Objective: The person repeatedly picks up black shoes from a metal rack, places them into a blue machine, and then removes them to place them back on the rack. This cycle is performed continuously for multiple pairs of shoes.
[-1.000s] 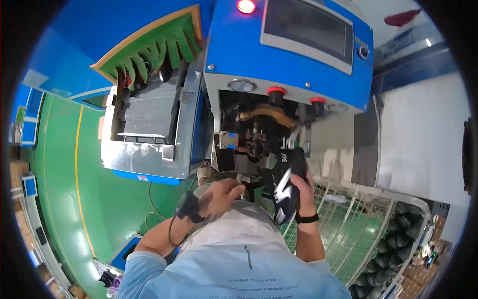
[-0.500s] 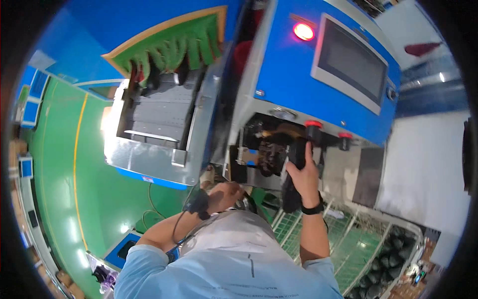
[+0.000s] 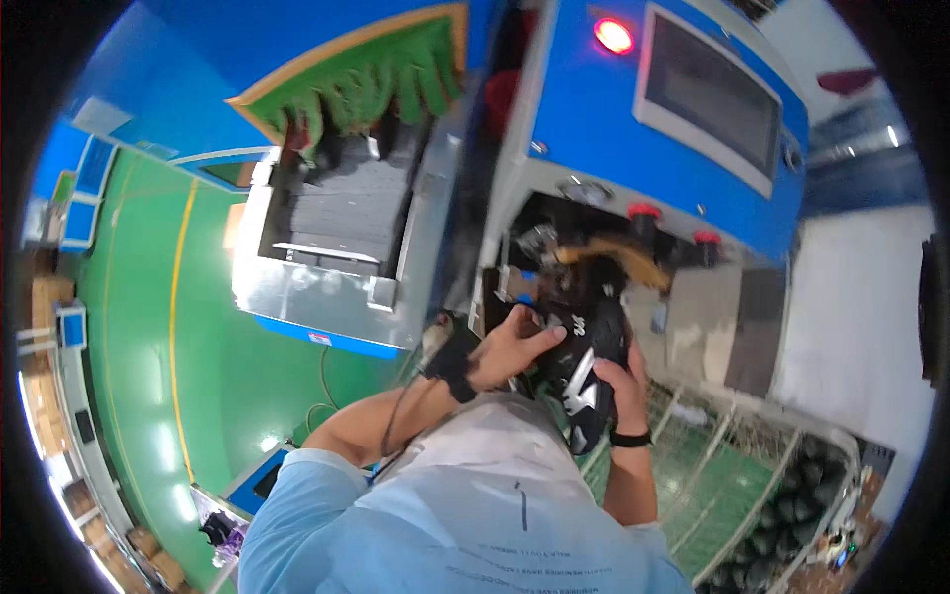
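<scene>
A black shoe with white markings [image 3: 584, 381] is tilted in front of the machine's opening. My right hand [image 3: 625, 381] grips its right side, thumb lying across the upper. On the shoe's left side is my left hand [image 3: 513, 348], thumb stretched over the edge and the other fingers curled, partly hidden. The far end of the shoe reaches the dark clamp area [image 3: 574, 282] of the blue machine [image 3: 594, 119], beneath a curved tan piece [image 3: 623, 255]. Where shoe and clamp meet is too dark to make out.
Two red push buttons [image 3: 645, 211] and a lit red lamp [image 3: 614, 36] are on the machine, beside a dark screen [image 3: 712, 99]. At left stands a conveyor [image 3: 341, 208] with a green strip curtain [image 3: 356, 84]. A wire rack [image 3: 732, 475] and several black shoe-like items [image 3: 792, 505] are at lower right.
My left hand has come up from near my waist to the shoe. My right hand has moved slightly down and right, turning the shoe so its marked side shows. The view has shifted a little.
</scene>
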A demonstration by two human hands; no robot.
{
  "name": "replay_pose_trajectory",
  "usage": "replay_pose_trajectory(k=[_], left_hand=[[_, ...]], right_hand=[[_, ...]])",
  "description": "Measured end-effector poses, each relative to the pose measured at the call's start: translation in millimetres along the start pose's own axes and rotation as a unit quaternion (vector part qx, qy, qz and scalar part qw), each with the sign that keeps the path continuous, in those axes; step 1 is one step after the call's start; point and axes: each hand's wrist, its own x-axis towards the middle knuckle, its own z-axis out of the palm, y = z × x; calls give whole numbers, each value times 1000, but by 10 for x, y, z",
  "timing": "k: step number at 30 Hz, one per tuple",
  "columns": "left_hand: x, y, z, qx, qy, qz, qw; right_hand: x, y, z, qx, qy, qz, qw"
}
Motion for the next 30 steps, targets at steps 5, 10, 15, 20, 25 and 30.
replay_pose_trajectory(k=[5,10,15,20,25,30], left_hand=[[-471,558,49,260,-152,-42,953],[-545,308,53,240,-176,196,934],[-559,271,14,284,-151,111,940],[-456,211,-195,321,-92,48,941],[-321,189,-392,306,-74,21,949],[-249,150,-437,315,-67,-13,947]], right_hand=[[-308,615,-219,406,89,63,908],[-505,652,-509,315,42,106,942],[-413,321,-362,135,107,78,982],[-95,-81,-142,-125,110,-42,985],[305,-115,-125,-240,141,-93,956],[689,-55,195,-551,116,-59,825]])
